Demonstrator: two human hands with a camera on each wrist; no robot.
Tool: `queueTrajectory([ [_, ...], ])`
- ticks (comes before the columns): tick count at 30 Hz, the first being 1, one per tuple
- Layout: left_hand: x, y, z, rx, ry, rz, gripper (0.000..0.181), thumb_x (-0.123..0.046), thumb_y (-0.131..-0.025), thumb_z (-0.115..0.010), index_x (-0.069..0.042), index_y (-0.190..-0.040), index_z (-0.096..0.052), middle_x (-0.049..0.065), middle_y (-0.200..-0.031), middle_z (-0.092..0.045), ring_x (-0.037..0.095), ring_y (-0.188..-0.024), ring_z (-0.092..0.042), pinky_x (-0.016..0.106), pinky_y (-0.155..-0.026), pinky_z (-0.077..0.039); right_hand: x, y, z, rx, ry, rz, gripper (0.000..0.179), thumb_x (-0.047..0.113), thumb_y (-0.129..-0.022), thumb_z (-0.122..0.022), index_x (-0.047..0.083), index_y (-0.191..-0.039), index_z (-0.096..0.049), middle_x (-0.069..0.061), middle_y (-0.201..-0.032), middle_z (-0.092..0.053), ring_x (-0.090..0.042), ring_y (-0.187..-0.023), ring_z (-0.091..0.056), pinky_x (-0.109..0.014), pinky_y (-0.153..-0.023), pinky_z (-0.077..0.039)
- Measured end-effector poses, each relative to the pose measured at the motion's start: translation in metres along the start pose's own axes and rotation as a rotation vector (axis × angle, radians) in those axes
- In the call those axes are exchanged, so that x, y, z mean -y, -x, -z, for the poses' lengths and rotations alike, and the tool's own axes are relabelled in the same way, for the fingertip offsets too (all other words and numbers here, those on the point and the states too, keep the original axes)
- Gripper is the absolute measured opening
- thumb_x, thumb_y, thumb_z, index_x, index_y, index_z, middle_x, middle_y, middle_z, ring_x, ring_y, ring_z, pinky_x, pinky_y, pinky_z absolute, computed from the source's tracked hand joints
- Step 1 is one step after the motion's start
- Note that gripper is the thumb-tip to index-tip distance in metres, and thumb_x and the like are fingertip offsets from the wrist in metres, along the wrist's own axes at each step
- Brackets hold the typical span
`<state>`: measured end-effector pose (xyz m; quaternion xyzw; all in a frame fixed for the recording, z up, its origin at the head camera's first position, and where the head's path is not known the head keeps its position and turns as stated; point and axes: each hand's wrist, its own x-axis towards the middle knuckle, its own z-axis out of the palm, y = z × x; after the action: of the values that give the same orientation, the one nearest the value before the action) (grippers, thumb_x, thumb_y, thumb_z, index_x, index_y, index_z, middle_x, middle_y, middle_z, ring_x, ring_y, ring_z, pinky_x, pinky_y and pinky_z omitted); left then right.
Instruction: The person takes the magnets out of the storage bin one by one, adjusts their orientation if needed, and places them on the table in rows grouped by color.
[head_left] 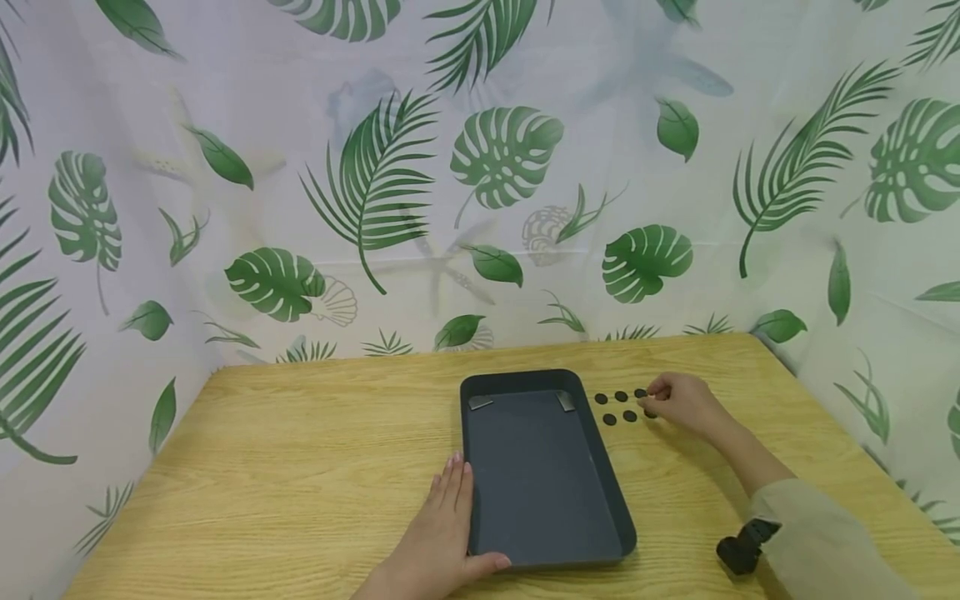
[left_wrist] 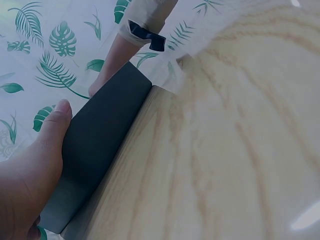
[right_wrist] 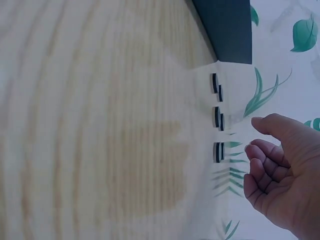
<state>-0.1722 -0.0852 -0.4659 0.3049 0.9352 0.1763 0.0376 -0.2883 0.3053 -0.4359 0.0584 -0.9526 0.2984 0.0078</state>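
A dark grey rectangular tray [head_left: 540,483] lies on the wooden table, its near wall [left_wrist: 102,145] filling much of the left wrist view. Against its left side rests my left hand [head_left: 438,533], fingers straight along the wall and thumb [left_wrist: 59,120] at the near edge. To the right of the tray, small black discs [head_left: 620,397] lie in two short rows. My right hand [head_left: 686,402] is at the rightmost discs, partly covering them in the head view. Its fingers [right_wrist: 257,172] are loosely bent, apart from the thumb, with nothing between them.
Two small shiny metal-like pieces [head_left: 481,402] sit in the tray's far corners. A black wrist camera [head_left: 742,548] is strapped at the right sleeve. A leaf-printed cloth [head_left: 405,208] hangs behind the table [head_left: 300,467] and along its sides.
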Motion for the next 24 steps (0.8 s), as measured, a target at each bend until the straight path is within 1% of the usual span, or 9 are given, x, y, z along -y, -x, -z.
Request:
queueTrajectory([
  [5, 0.001, 0.000, -0.001, -0.016, -0.015, -0.017, 0.104, -0.065, -0.088, -0.048, 0.013, -0.146, -0.013, 0.030, -0.154, -0.001, 0.041, -0.143, -0.002, 0.053, -0.112, -0.020, 0.012, -0.002, 0.004, -0.016, 0.016, 0.042, 0.029, 0.021, -0.089, -0.064, -0.005, -0.102, -0.062, -0.014, -0.091, -0.063, -0.024, -0.081, -0.059, -0.033, -0.063, -0.049],
  [8, 0.001, 0.000, -0.001, -0.021, -0.018, -0.016, 0.104, -0.066, -0.087, -0.048, 0.013, -0.146, -0.013, 0.031, -0.154, -0.001, 0.042, -0.143, -0.002, 0.054, -0.112, -0.020, 0.019, -0.003, 0.005, -0.029, 0.015, 0.068, 0.029, 0.021, -0.089, -0.064, -0.005, -0.103, -0.062, -0.013, -0.090, -0.064, -0.024, -0.081, -0.059, -0.031, -0.062, -0.048],
  [14, 0.001, 0.000, -0.002, -0.019, -0.026, -0.014, 0.104, -0.066, -0.087, -0.048, 0.012, -0.146, -0.012, 0.030, -0.154, 0.000, 0.041, -0.143, -0.002, 0.053, -0.112, -0.020, 0.034, -0.003, 0.006, -0.027, -0.004, 0.102, 0.030, 0.021, -0.088, -0.067, -0.004, -0.104, -0.063, -0.009, -0.087, -0.062, -0.019, -0.078, -0.057, -0.030, -0.061, -0.046],
  [18, 0.000, 0.000, -0.002, -0.014, -0.019, -0.007, 0.105, -0.067, -0.087, -0.048, 0.012, -0.146, -0.012, 0.029, -0.154, 0.001, 0.040, -0.144, 0.000, 0.053, -0.113, -0.019, 0.044, -0.004, 0.006, -0.022, 0.005, 0.129, 0.027, 0.021, -0.089, -0.066, -0.002, -0.102, -0.064, -0.007, -0.085, -0.061, -0.018, -0.076, -0.055, -0.030, -0.060, -0.045],
  [24, 0.000, 0.000, -0.002, -0.003, -0.010, 0.010, 0.107, -0.069, -0.085, -0.048, 0.010, -0.147, -0.011, 0.027, -0.155, 0.001, 0.039, -0.144, 0.000, 0.051, -0.113, -0.018, 0.055, -0.007, 0.004, -0.012, 0.023, 0.169, 0.026, 0.021, -0.090, -0.064, -0.001, -0.104, -0.066, -0.007, -0.085, -0.063, -0.017, -0.074, -0.057, -0.030, -0.059, -0.046],
])
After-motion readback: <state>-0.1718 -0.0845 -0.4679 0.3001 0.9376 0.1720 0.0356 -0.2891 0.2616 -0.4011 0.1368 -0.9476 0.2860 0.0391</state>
